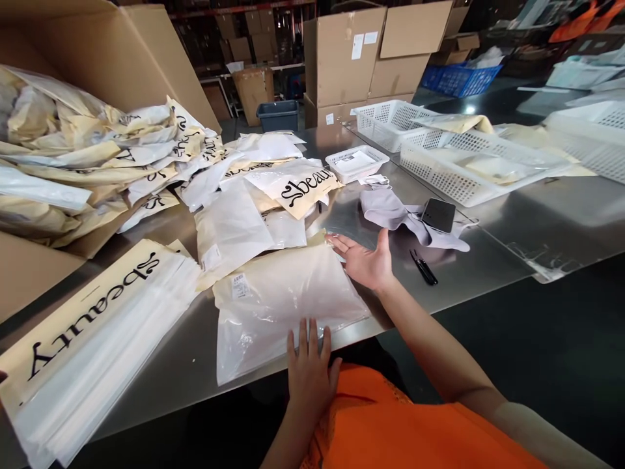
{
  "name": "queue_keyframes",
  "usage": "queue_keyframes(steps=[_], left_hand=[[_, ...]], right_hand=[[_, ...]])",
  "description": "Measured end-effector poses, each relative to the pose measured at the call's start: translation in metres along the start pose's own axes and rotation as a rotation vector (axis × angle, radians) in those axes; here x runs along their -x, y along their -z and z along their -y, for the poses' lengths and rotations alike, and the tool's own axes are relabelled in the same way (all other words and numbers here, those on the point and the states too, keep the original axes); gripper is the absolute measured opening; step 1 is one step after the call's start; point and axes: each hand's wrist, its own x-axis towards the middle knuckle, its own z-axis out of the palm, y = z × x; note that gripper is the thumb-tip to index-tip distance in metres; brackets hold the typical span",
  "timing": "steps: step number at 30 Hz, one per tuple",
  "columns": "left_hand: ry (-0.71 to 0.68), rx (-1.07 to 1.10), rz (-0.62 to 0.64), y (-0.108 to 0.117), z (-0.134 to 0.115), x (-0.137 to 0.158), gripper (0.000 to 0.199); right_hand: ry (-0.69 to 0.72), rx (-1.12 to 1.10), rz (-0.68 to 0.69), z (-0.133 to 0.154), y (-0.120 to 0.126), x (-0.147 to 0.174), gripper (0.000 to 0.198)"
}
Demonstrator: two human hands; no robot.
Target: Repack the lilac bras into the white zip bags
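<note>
A clear plastic packing bag [278, 293] with pale contents and a small barcode label [239, 285] lies flat at the table's front edge. My left hand [311, 368] rests on its near side, fingers stretched out. Beside the bag's far right corner, my right hand [367, 264] is open with the palm turned up and the thumb raised; its fingertips are at the bag's edge, and I cannot tell if they touch it. Behind the bag, several filled bags [234, 225] lie in a heap, one printed "sbeauty" [303, 189].
On the left are a stack of flat "sbeauty" bags [112, 326] and a carton [161, 58] full of packed bags. To the right lie black pens [424, 267], a grey cloth [385, 207], a black box [438, 215] and white baskets [469, 189]. More cartons [342, 65] stand behind.
</note>
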Motion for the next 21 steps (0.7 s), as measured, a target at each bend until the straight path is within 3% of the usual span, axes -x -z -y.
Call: queue_keyframes(steps=[5,8,12,15,18,21], left_hand=[[0.008,-0.004,-0.030,-0.002,-0.001,0.002,0.051],[0.015,-0.018,-0.032,-0.003,-0.002,0.002,0.047],[0.020,-0.036,-0.038,-0.007,-0.003,0.002,0.046],[0.014,-0.068,-0.047,-0.008,-0.002,0.003,0.044],[-0.017,-0.090,-0.040,-0.009,0.000,0.003,0.045],[-0.015,-0.086,-0.051,-0.011,0.001,0.005,0.045]], right_hand=[[0.294,0.261,-0.396,0.036,0.047,0.010,0.093],[0.481,0.684,-0.479,0.047,0.065,0.038,0.080],[0.514,1.290,-0.288,0.033,0.049,0.068,0.083],[0.495,1.442,-0.153,0.009,0.021,0.061,0.089],[0.393,1.401,-0.001,-0.007,0.000,0.037,0.085],[0.215,1.027,0.047,-0.006,0.000,0.019,0.081]])
